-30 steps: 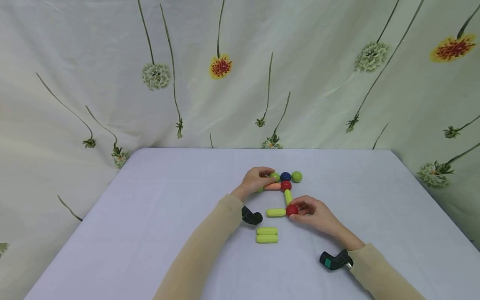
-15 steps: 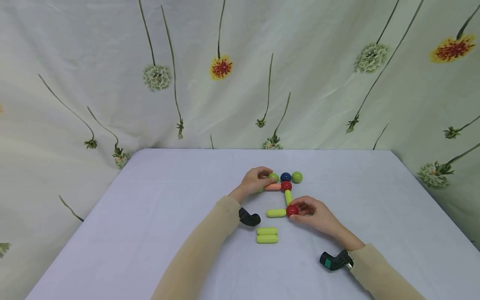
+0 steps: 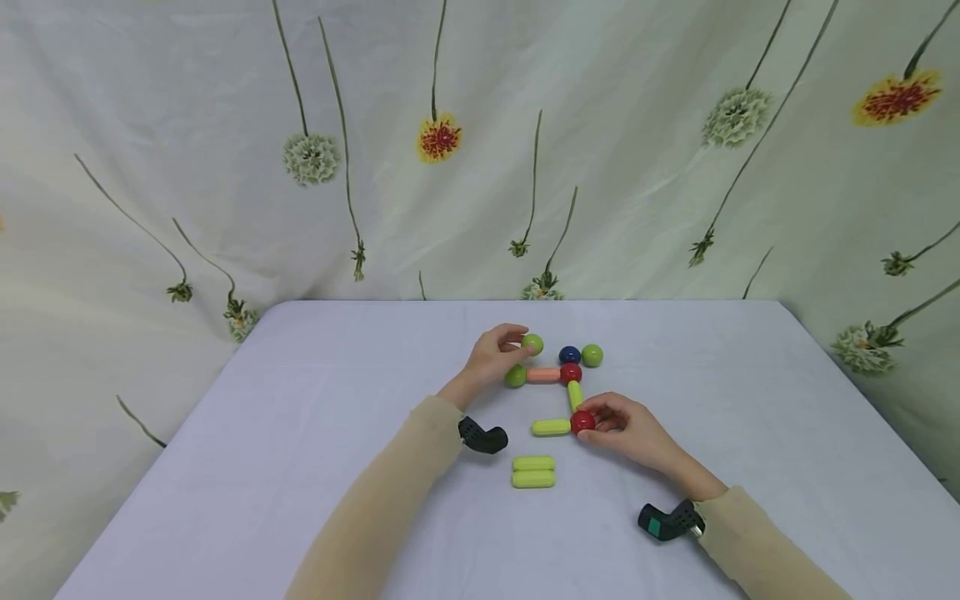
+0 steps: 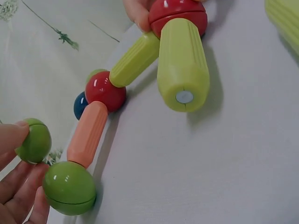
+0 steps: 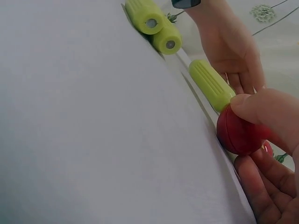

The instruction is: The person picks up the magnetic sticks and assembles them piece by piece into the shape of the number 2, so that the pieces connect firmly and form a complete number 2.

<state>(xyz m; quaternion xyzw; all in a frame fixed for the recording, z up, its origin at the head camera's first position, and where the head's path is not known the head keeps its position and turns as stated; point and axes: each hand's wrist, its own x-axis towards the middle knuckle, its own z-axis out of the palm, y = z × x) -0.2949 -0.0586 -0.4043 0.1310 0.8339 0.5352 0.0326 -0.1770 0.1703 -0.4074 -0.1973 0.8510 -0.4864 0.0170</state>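
Between thumb and fingers my left hand [image 3: 495, 354] pinches a green ball [image 3: 532, 344], held apart from the other pieces. My right hand [image 3: 626, 427] grips the near red ball [image 3: 582, 422]. A yellow-green rod [image 3: 551, 427] sticks out left from that ball, its free end showing a round metal disc in the left wrist view. Another yellow-green rod [image 3: 575, 396] links it to the far red ball [image 3: 571, 373]. From there an orange rod [image 3: 543, 376] runs left to a second green ball [image 4: 69, 188], close to my left fingers.
A blue ball [image 3: 570, 356] and another green ball [image 3: 592, 355] sit behind the far red ball. Two yellow-green rods [image 3: 533, 472] lie side by side nearer the front of the white-covered table [image 3: 225, 500]. A flower-print cloth [image 3: 622, 150] hangs behind.
My left hand has drawn the green ball leftward, away from the blue ball, and slightly up. The green ball on the orange rod's end is now uncovered. My right hand stays in place.
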